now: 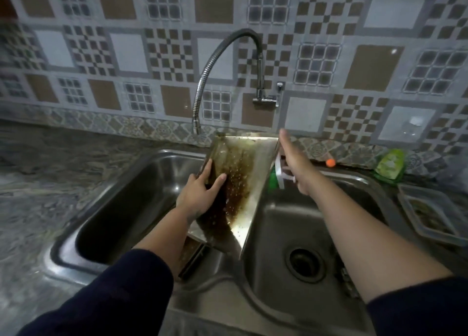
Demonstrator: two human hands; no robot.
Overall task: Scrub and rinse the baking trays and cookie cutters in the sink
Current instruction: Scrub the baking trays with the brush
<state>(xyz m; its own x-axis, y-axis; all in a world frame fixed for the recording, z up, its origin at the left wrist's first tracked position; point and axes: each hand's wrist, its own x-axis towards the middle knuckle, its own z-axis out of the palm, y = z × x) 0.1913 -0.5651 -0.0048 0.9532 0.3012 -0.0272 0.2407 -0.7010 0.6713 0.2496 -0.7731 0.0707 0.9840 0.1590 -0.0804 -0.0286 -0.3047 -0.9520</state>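
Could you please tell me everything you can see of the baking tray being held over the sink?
The baking tray looks like shiny metal, rectangular with low raised sides. It is tilted steeply on end over the divide between the two basins of the sink, its top edge just under the tap's spout. Dark brown burnt residue and water run down its inner face. The left hand grips its left edge, thumb on the inner face. The right hand reaches past its right edge; whether it touches is unclear.

A home kitchen: a double-bowl steel sink (121,191) is set into a mottled stone surface (45,173), a flexible-neck tap (215,64) comes out of a patterned tile wall (329,44), and a green dish-soap pouch (388,164) lies at the surface's far right edge.
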